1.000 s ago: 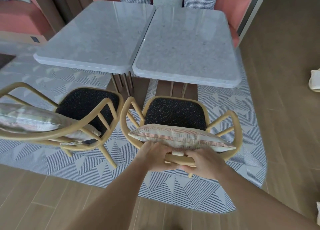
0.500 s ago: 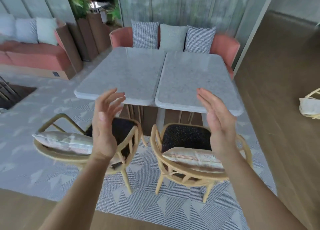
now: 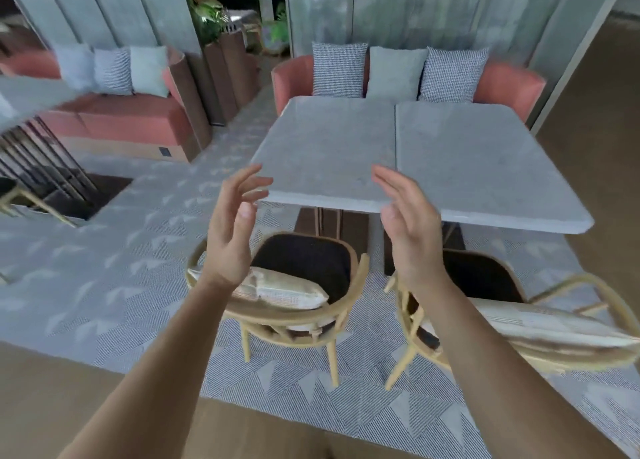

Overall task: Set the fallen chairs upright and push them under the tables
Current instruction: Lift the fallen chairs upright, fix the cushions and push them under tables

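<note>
Two wooden armchairs with black seats stand upright in front of two grey stone tables [image 3: 450,168] pushed side by side. The left chair [image 3: 301,323] carries a pale striped cushion [image 3: 280,289]; the right chair [image 3: 568,351] carries a similar cushion [image 3: 554,327] and runs off the right edge. Both chairs stand just short of the table edge. My left hand [image 3: 232,237] and my right hand [image 3: 408,230] hover raised in front of me, palms facing each other, fingers spread, holding nothing. They touch neither chair.
A salmon bench [image 3: 502,84] with three cushions sits behind the tables. A second salmon sofa [image 3: 114,119] stands at the left. A patterned grey rug [image 3: 104,268] covers the floor; wood flooring [image 3: 606,181] lies to the right. Another table base and a chair leg [image 3: 34,202] show at far left.
My hands let go of the right chair's backrest and rose, open. The view lifted and swung left, so both chairs now sit further right in the frame.
</note>
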{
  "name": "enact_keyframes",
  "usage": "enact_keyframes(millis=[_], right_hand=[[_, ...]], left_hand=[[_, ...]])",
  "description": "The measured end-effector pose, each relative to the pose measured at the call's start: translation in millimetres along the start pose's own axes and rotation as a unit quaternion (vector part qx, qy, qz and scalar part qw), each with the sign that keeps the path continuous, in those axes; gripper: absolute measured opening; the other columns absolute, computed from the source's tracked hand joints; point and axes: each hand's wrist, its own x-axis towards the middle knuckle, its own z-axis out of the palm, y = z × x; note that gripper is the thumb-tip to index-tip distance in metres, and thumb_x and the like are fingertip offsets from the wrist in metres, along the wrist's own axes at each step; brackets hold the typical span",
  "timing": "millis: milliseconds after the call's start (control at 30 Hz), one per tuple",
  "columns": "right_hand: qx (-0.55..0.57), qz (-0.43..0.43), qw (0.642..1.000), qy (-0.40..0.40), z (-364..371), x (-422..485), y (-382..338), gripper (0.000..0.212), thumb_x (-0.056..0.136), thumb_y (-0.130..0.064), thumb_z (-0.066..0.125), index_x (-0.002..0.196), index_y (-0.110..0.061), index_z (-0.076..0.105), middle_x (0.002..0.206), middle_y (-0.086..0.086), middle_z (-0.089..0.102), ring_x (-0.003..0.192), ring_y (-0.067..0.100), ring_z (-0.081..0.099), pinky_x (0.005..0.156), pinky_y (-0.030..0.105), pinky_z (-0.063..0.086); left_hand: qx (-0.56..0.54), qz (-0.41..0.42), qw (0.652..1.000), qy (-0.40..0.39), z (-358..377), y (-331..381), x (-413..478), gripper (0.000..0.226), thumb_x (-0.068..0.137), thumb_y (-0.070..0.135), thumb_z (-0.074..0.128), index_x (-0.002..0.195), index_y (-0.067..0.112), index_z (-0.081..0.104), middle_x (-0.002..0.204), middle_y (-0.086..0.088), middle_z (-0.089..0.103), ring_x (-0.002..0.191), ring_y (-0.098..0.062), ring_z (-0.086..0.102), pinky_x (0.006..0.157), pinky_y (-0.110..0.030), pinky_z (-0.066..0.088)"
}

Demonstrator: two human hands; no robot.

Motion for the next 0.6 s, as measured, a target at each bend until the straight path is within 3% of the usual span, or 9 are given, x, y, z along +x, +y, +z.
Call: enact_keyframes(millis=[67,133,200,267,333,400,467,533,600], right_hand=[[-0.030,0.049,0.998,-0.003,31.7,-7.7,39.2,0.041,0.098,-0.056,0.057,0.132,-0.033,0.062,0.133,-0.015,0.070,0.130,0.008,0.063,0.113,0.035,0.050],[-0.081,0.116,0.989,-0.037,67.8,-23.8,84.0,0.038,0.093,-0.054,0.061,0.119,-0.027,0.070,0.112,-0.012,0.076,0.110,0.007,0.071,0.100,0.036,0.056],[-0.135,0.212,0.959,-0.135,102.9,-51.5,118.2,0.054,0.086,-0.066,0.060,0.114,-0.021,0.071,0.103,-0.010,0.075,0.099,0.005,0.070,0.090,0.036,0.057],[-0.190,0.294,0.893,-0.282,132.6,-75.8,144.6,0.066,0.084,-0.075,0.060,0.124,-0.023,0.069,0.112,-0.012,0.071,0.100,0.007,0.068,0.088,0.036,0.056],[-0.284,0.292,0.827,-0.388,158.5,-96.4,167.3,0.062,0.091,-0.067,0.066,0.136,-0.025,0.064,0.129,-0.003,0.067,0.119,0.018,0.063,0.103,0.043,0.052],[-0.358,0.260,0.793,-0.418,182.1,-107.5,182.5,0.058,0.093,-0.062,0.067,0.139,-0.026,0.061,0.139,0.004,0.062,0.135,0.025,0.051,0.112,0.044,0.041],[-0.409,0.243,0.763,-0.438,204.3,-109.5,193.6,0.056,0.094,-0.057,0.065,0.138,-0.022,0.059,0.132,0.008,0.066,0.127,0.030,0.058,0.106,0.045,0.044],[-0.458,0.241,0.721,-0.460,224.9,-105.9,204.1,0.045,0.100,-0.047,0.060,0.132,-0.016,0.061,0.119,0.011,0.072,0.110,0.033,0.069,0.093,0.045,0.051],[-0.482,0.238,0.691,-0.484,234.0,-100.4,212.7,0.033,0.101,-0.037,0.059,0.122,-0.013,0.066,0.102,0.009,0.074,0.095,0.033,0.071,0.088,0.047,0.054]], left_hand=[[0.053,-0.036,0.997,-0.033,-14.4,-46.4,-7.9,0.063,0.101,0.070,0.041,0.143,0.024,0.053,0.127,-0.004,0.068,0.119,-0.027,0.066,0.102,-0.046,0.053],[0.147,-0.098,0.974,-0.145,-29.8,-97.2,-16.7,0.055,0.095,0.070,0.050,0.134,0.032,0.060,0.117,0.006,0.070,0.110,-0.017,0.069,0.098,-0.050,0.056],[0.296,-0.143,0.889,-0.318,-41.9,-143.1,-33.1,0.058,0.086,0.079,0.055,0.124,0.037,0.067,0.115,0.012,0.070,0.106,-0.010,0.067,0.098,-0.048,0.056],[0.379,-0.186,0.780,-0.461,-52.7,-183.9,-50.8,0.059,0.081,0.082,0.060,0.123,0.042,0.069,0.128,0.014,0.068,0.115,-0.007,0.061,0.107,-0.046,0.051],[0.413,-0.202,0.698,-0.550,-65.2,-215.4,-64.9,0.068,0.080,0.079,0.068,0.141,0.051,0.056,0.143,0.018,0.060,0.131,-0.010,0.055,0.115,-0.046,0.043],[0.447,-0.177,0.644,-0.595,-73.9,-242.8,-71.5,0.075,0.086,0.070,0.071,0.152,0.050,0.044,0.153,0.017,0.052,0.144,-0.016,0.048,0.120,-0.047,0.038],[0.441,-0.149,0.646,-0.605,-72.7,-261.8,-68.6,0.053,0.093,0.059,0.067,0.142,0.043,0.055,0.141,0.013,0.062,0.138,-0.018,0.055,0.113,-0.044,0.045],[0.436,-0.113,0.635,-0.628,-69.1,-277.1,-65.3,0.034,0.091,0.055,0.063,0.119,0.036,0.067,0.121,0.012,0.071,0.121,-0.017,0.064,0.101,-0.039,0.051],[0.435,-0.079,0.616,-0.652,-65.0,-290.4,-66.4,0.034,0.089,0.057,0.060,0.112,0.033,0.069,0.114,0.010,0.075,0.111,-0.017,0.068,0.100,-0.039,0.050]])
